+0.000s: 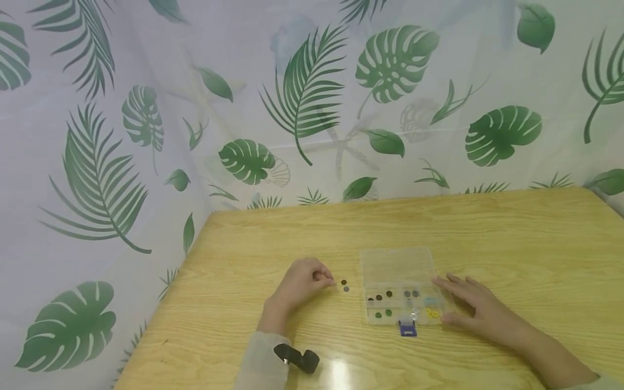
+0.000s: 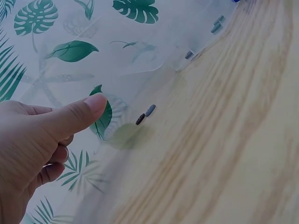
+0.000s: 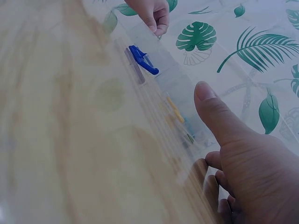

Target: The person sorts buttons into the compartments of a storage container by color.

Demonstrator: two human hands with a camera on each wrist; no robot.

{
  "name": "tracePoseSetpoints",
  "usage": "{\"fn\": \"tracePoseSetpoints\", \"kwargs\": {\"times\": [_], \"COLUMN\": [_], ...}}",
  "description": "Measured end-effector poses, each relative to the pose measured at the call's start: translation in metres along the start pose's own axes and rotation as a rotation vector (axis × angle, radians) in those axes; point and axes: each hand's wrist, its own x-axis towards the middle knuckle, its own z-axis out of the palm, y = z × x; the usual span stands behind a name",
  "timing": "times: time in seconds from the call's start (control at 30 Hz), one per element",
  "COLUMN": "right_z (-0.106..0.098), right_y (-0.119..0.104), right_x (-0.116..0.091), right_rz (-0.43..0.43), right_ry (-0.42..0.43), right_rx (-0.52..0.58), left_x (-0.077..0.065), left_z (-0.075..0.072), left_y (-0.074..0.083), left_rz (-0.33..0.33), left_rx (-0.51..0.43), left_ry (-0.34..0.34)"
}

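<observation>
A clear plastic compartment box (image 1: 398, 266) lies on the table, lid folded back and blue latch (image 1: 408, 329) toward me. Inside are brown buttons (image 1: 389, 294), grey buttons (image 1: 415, 293), green buttons (image 1: 388, 312), yellow pieces (image 1: 432, 313) and a light-blue piece (image 1: 431, 300). Left of it lie a brown button (image 1: 343, 282) and a grey button (image 1: 346, 289). My left hand (image 1: 305, 280) is beside those two, fingers curled and thumb near the index fingertip; I cannot tell whether something small is between them. My right hand (image 1: 482, 309) rests at the box's right edge, fingers extended, thumb by the front corner.
The wood-grain table (image 1: 273, 238) reaches back to a white cloth (image 1: 322, 179) printed with green leaves, which also hangs along the left side. A black strap (image 1: 296, 357) sits around my left wrist. Light reflects off the tabletop near the front.
</observation>
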Motion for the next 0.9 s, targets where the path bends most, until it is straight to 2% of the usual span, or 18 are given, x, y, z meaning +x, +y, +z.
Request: {"fn": "tracePoseSetpoints", "kwargs": {"times": [0.17, 0.3, 0.4, 0.63, 0.9], "right_z": [0.0, 0.0, 0.0, -0.002, -0.001], "right_y": [0.0, 0.0, 0.0, -0.001, 0.001], "right_x": [0.0, 0.0, 0.0, -0.002, -0.002], "right_rz": [-0.001, -0.009, -0.008, 0.022, 0.003], "right_ry": [-0.001, 0.003, -0.001, -0.011, 0.0], "right_rx": [-0.001, -0.002, 0.001, 0.008, -0.006], "left_x": [0.001, 0.005, 0.009, 0.024, 0.039], "left_z": [-0.004, 0.0, 0.004, 0.02, 0.035], "left_y": [0.01, 0.014, 0.017, 0.037, 0.058], "left_rz": [0.033, 0.083, 0.131, 0.302, 0.351], "left_rx": [0.019, 0.044, 0.048, 0.085, 0.159], "left_ry": [-0.001, -0.023, -0.027, -0.008, -0.013]}}
